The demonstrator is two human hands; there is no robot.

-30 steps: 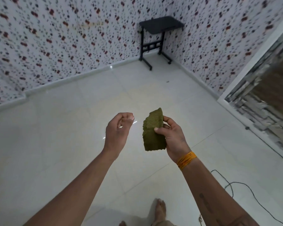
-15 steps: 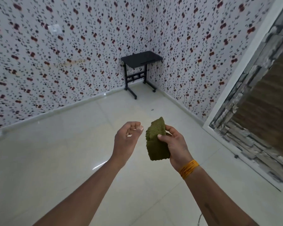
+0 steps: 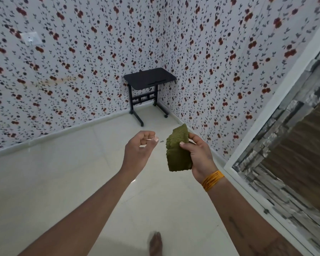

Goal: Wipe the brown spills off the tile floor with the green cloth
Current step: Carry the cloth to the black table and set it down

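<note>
Two bare forearms reach forward from the bottom of the view, raised in front of the person above a pale, glossy tile floor (image 3: 54,182). Just right of centre, at about 3 o'clock from the middle of the frame, the right hand (image 3: 199,156) holds the green cloth (image 3: 177,154): the thumb presses across its front face and the fingers curl behind it, so the folded, textured cloth stands nearly upright in the air, well above the floor, with one corner pointing up toward 12 o'clock. A bundle of orange thread bands (image 3: 211,180) circles the right wrist. Just beside the cloth, at its 9 o'clock and not touching it, the left hand (image 3: 139,150) is lifted with its fingers loosely curled toward the thumb and nothing between them. A tiny dark speck (image 3: 161,141) lies on the floor in the gap between the two hands; what it is cannot be told. At 12 o'clock, in the far corner of the room, a small black side table (image 3: 150,78) stands on wheeled legs. Both walls meeting there carry floral wallpaper (image 3: 81,61) of red blossoms and dark leaves on white, with a white switch plate (image 3: 31,38) at 10 o'clock. Along the right edge, from 2 to 5 o'clock, a white frame (image 3: 257,126) borders a grey stone-pattern panel (image 3: 277,145). At 6 o'clock a blurred bare foot (image 3: 155,243) shows on the tiles
</note>
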